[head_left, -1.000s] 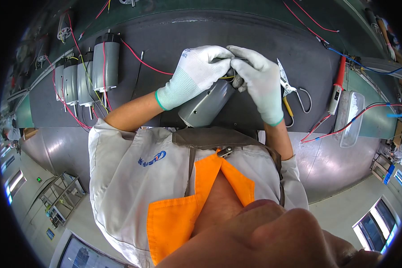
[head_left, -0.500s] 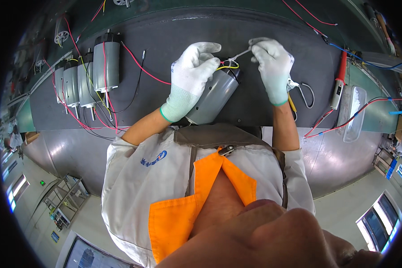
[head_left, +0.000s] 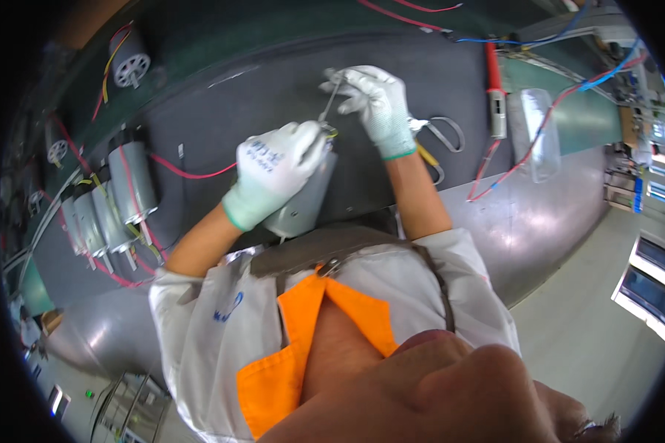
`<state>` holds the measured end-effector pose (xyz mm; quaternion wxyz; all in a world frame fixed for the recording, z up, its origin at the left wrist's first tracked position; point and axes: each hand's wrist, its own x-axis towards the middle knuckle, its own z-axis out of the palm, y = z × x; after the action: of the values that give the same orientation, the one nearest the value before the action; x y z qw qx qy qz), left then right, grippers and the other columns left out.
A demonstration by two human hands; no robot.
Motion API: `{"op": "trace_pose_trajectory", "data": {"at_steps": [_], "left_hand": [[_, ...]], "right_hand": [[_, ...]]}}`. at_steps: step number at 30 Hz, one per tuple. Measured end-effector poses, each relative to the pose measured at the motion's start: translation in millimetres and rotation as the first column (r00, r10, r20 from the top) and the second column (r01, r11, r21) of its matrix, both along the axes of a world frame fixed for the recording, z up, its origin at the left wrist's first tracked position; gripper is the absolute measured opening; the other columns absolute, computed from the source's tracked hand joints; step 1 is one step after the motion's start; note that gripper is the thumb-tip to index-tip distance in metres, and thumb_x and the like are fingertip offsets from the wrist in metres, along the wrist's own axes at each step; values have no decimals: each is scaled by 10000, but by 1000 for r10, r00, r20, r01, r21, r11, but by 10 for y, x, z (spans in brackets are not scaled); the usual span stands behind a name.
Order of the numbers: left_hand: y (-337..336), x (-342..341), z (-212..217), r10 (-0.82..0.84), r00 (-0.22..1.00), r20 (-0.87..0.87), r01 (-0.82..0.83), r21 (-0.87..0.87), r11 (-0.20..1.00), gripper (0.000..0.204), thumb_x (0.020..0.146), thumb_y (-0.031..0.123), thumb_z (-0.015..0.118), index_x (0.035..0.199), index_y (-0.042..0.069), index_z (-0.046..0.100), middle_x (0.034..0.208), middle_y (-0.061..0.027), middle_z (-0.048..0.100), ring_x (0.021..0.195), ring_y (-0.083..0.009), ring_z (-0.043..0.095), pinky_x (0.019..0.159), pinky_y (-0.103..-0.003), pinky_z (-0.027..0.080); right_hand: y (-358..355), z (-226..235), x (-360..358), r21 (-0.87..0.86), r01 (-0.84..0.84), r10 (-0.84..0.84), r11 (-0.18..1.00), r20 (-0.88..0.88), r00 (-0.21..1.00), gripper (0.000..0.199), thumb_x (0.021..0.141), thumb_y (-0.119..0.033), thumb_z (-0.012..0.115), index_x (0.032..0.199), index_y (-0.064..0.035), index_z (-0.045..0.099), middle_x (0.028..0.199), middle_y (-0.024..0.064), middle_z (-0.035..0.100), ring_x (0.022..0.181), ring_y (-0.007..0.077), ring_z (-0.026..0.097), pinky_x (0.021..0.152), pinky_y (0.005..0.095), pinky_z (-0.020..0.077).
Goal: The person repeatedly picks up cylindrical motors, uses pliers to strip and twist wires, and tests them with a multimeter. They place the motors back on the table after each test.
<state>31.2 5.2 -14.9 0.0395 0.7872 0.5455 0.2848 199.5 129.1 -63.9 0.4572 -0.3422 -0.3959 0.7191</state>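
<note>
Gray motor [head_left: 314, 196]: upper left side hidden behind left hand [head_left: 277, 164]. Red wire [head_left: 192, 176] passes out of sight behind same hand. Thin pale strip [head_left: 332, 102]: upper end lost among blurred fingertips of right hand [head_left: 377, 100]. Scissors [head_left: 418, 125]: blades covered by right hand. Yellow wire [head_left: 332, 135]: ends too small to trace.

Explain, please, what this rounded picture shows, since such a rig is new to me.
No robot here: a head-worn fisheye camera looks down at someone's own work, which is why straight edges bend. The gloved left hand is at the wired end of a grey motor; the gloved right hand pinches a thin pale strip, perhaps a cable tie. On the dark bench lie other motors to the left, and scissors, a red-handled corded tool and a clear tray to the right.
</note>
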Motion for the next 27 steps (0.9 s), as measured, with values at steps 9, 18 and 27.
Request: {"op": "trace_pose_trajectory", "data": {"at_steps": [9,18,27], "left_hand": [[228,-322,83,-308,804,-508,329,-50,943,204,861,237,621,1011,100,600,651,5,597,559,-193,668,464,-366,494],[80,-239,74,-236,787,-569,282,-8,959,315,850,199,654,1096,6,622,604,-20,592,489,-188,612,458,-367,473],[447,-376,72,-413,871,-267,461,149,875,196,948,171,628,1101,62,684,1068,-95,673,931,-291,667,766,-390,566]], "right_hand": [[-440,634,311,-125,-276,294,953,158,943,189,1010,-96,587,972,45,707,599,5,519,474,72,448,428,233,355],[-14,521,-358,11,-260,257,965,113,960,189,989,-106,622,988,54,723,625,-18,521,478,36,408,436,219,318],[-795,-56,1678,538,-549,-535,640,824,185,578,876,-69,657,1435,-21,518,1375,262,564,1253,468,534,1078,510,428]]}}
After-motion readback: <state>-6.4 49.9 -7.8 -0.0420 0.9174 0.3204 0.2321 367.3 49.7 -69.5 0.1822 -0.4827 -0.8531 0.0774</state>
